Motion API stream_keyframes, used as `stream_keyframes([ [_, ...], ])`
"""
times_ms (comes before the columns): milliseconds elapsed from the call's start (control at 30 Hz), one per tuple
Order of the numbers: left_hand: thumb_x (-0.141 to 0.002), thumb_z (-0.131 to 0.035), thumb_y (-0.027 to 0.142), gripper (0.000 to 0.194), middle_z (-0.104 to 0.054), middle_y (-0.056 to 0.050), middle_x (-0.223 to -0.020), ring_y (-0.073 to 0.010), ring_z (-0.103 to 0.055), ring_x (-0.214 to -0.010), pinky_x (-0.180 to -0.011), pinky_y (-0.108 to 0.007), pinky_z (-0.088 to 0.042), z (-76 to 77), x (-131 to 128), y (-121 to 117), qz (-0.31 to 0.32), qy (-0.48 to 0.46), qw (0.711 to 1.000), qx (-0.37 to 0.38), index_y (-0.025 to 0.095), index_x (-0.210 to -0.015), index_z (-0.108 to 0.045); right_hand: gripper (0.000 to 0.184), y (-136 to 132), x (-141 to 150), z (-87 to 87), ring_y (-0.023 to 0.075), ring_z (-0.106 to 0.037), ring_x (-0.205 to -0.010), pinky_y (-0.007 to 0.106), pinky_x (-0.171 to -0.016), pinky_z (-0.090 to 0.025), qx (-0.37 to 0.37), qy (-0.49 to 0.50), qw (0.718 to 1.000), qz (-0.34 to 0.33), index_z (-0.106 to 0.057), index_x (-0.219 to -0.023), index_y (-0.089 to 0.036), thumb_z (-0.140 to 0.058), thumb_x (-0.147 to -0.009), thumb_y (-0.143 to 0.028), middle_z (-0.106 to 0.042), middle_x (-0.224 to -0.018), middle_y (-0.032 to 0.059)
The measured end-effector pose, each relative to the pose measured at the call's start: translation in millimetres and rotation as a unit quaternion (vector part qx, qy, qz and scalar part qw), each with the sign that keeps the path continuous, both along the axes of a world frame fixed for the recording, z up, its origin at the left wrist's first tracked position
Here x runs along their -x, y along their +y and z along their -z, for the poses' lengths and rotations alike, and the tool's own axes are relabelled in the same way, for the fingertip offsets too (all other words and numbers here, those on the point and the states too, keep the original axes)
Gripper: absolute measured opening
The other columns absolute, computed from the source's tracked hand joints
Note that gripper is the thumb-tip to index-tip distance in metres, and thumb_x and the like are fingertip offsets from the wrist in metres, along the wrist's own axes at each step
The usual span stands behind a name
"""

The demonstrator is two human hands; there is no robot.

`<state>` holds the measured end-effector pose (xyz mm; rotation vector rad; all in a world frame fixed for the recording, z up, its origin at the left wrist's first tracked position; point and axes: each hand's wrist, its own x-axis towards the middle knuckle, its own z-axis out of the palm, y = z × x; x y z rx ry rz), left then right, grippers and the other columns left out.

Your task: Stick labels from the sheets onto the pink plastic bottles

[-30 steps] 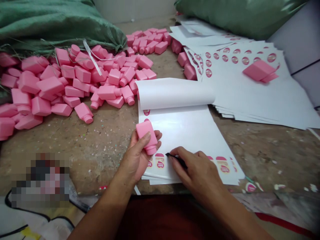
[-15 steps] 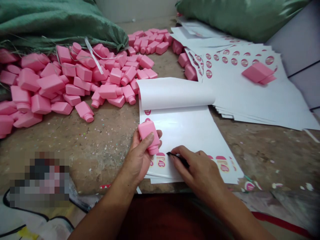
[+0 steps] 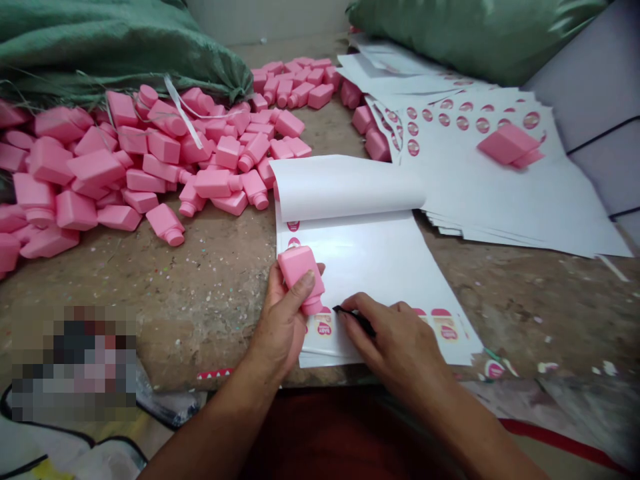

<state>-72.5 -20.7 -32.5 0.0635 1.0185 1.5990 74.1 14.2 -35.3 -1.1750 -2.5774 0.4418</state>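
Green woven sack (image 3: pixel 95 50): top left, bulging, cut off by the frame edge

Pink plastic bottles (image 3: pixel 95 170): loose heap, lying every way on a rough, speckled concrete worktop (image 3: pixel 200 293), spreading from the left edge toward the centre

Pixelated patch (image 3: pixel 75 363): lower left, beside the worktop edge, contents impossible to make out

Left hand (image 3: pixel 283 327): closed around one pink bottle (image 3: pixel 299 273), thumb across its face, fingers mostly hidden behind it; cap end angled down over the sheet, right by a label, contact not determinable

White label sheets (image 3: pixel 370 273): stack at centre, top sheet curled back (image 3: pixel 345 187) and away from the person; pink-and-cream "BABY" labels (image 3: pixel 324 325) in a row along the near edge, partly covered by both hands

Right hand (image 3: pixel 403 343): fingers curled, pinching a slim black implement (image 3: pixel 356 316), tip touching the sheet beside a label; most of it hidden by the fingers, exact kind unclear

Dark red garment (image 3: pixel 340 433): bottom centre, cut off

Fanned loose sheets (image 3: pixel 500 207): right, round pink labels, one pink bottle (image 3: pixel 506 145) lying on them

Second green sack (image 3: pixel 475 33): top right, cut off
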Motion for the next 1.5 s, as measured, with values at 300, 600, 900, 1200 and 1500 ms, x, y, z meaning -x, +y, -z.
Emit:
stream_keyframes([
  [300,-0.078,-0.073,0.026,0.056,-0.068,-0.007,-0.102,-0.0200,-0.063,-0.104,-0.097,-0.034,-0.042,5.3,5.0,0.1,0.000,-0.029,1.000,-0.004,0.023,-0.130,-0.052,0.021,1.0,-6.2,4.4,0.0221,-0.059,-0.063,0.030,-0.057,-0.039,0.111,0.039,0.993,0.031,-0.064,-0.093,-0.025,-0.046,-0.093,-0.036,-0.070,-0.076,0.0013],
  [600,-0.080,-0.071,0.023,0.054,-0.070,-0.008,-0.101,-0.0185,-0.064,-0.101,-0.096,-0.033,-0.042,6.5,5.7,-1.0,-0.004,-0.035,0.999,-0.010,0.022,-0.131,-0.052,0.020,-3.6,-5.0,7.2,0.0188,-0.055,-0.054,0.029,-0.057,-0.033,0.001,0.019,1.000,0.023,-0.061,-0.090,-0.023,-0.042,-0.094,-0.029,-0.068,-0.067,0.0008],
  [900,-0.075,-0.076,0.026,0.049,-0.069,-0.008,-0.104,-0.0224,-0.061,-0.112,-0.101,-0.035,-0.040,6.5,4.6,-0.1,0.004,-0.021,1.000,-0.004,0.021,-0.119,-0.056,0.020,-2.6,-3.9,3.3,0.0181,-0.054,-0.053,0.030,-0.057,-0.030,-0.030,0.008,0.999,0.008,-0.061,-0.090,-0.022,-0.042,-0.095,-0.027,-0.066,-0.063,0.0006],
  [1200,-0.075,-0.076,0.026,0.052,-0.069,-0.008,-0.105,-0.0230,-0.059,-0.115,-0.104,-0.036,-0.039,5.3,5.2,0.3,0.007,-0.023,1.000,0.001,0.021,-0.122,-0.056,0.020,1.0,-3.9,7.6,0.0206,-0.055,-0.057,0.030,-0.055,-0.034,0.051,0.009,0.998,0.026,-0.062,-0.091,-0.023,-0.045,-0.093,-0.032,-0.069,-0.070,0.0019],
  [1500,-0.082,-0.068,0.019,0.046,-0.070,-0.008,-0.098,-0.0171,-0.065,-0.094,-0.094,-0.033,-0.045,6.4,7.4,0.6,-0.006,-0.046,0.999,-0.009,0.020,-0.126,-0.054,0.020,2.0,-9.1,7.8,0.0193,-0.055,-0.058,0.029,-0.057,-0.037,0.033,0.042,0.998,-0.018,-0.062,-0.095,-0.022,-0.043,-0.095,-0.029,-0.070,-0.075,0.0015],
])
